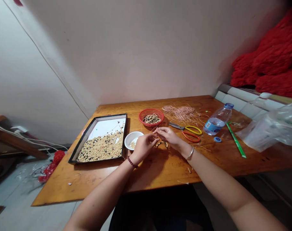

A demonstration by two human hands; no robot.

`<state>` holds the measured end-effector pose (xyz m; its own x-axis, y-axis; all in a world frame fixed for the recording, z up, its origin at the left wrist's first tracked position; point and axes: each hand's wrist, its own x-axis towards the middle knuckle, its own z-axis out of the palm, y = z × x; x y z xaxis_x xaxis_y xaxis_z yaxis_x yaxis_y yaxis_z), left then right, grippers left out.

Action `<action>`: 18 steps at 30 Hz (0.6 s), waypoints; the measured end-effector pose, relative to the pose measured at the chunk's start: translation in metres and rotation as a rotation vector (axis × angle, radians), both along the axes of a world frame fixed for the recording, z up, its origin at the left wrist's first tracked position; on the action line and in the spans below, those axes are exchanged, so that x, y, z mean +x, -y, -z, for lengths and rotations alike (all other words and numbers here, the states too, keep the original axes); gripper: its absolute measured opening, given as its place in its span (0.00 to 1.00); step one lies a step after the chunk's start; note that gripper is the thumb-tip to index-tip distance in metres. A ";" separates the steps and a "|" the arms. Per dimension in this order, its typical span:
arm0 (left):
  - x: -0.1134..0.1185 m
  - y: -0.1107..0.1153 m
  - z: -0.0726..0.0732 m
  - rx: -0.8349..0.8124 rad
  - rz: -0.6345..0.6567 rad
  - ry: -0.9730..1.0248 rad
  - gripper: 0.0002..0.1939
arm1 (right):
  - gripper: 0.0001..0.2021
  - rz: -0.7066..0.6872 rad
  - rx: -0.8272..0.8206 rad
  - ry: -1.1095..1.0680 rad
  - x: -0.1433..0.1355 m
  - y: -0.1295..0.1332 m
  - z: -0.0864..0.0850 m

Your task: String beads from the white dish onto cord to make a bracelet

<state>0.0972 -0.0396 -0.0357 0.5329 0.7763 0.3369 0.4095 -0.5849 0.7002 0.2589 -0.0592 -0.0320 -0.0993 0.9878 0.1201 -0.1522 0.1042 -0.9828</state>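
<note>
Close together above the wooden table [146, 173], both my hands pinch a thin cord [154, 128]. My left hand [146, 145] is closed just right of a small white bowl [127, 141] with some pale beads inside. The fingertips of my right hand [169, 136] are closed on the cord too, almost touching the left ones. A short beaded string [163, 144], pale with dark beads, hangs or lies below my hands; I cannot tell which. Behind them stands a red plastic basket [141, 121] holding several strung bead strands [152, 118].
Left lies a black-rimmed tray [75, 144] of loose beads [100, 146]. Pink cord [183, 113] is heaped behind scissors [184, 129] with yellow and orange handles. To the right are a water bottle [216, 120], a blue cap [217, 139], a green strip [236, 140] and a plastic bag [268, 128].
</note>
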 end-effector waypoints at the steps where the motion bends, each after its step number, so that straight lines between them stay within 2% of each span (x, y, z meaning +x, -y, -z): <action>1: 0.000 0.000 0.000 0.012 0.001 -0.011 0.14 | 0.19 -0.003 0.001 -0.003 0.000 0.000 0.000; 18: -0.001 0.004 -0.008 0.093 -0.080 -0.061 0.15 | 0.19 0.021 -0.008 -0.024 0.001 0.000 -0.001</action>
